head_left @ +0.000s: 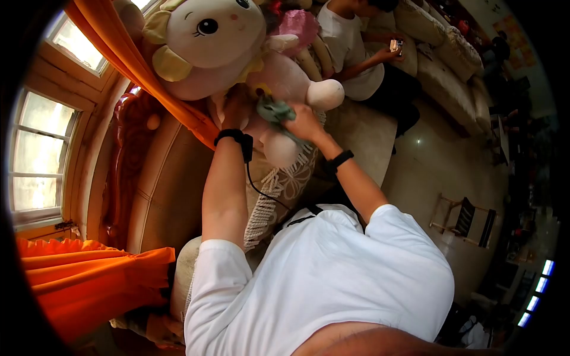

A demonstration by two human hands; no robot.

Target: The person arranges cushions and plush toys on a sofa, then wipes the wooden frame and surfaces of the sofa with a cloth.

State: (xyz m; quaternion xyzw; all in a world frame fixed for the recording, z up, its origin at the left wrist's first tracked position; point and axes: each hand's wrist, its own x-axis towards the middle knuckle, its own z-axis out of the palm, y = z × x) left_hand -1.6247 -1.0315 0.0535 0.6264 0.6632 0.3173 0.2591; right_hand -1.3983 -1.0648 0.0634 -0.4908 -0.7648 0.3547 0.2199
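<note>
A large plush doll point(284, 77) with a big pale head and yellow ear-like flaps leans on the sofa in front of me. My right hand point(304, 123) is closed around a grey-green cloth point(274, 111), which lies against the doll's body. To the left, my left hand point(236, 110) rests at the doll's body below its head; its fingers are in shadow and partly hidden. Black bands circle both my wrists, and a thin cable runs from the left one.
A fringed cushion point(291, 184) lies below the doll on the beige sofa point(172, 178). An orange curtain point(142, 77) hangs close on the left. Beyond the doll sits a person point(356, 59) holding a small device point(396, 47). A folding chair point(466, 219) stands on the right.
</note>
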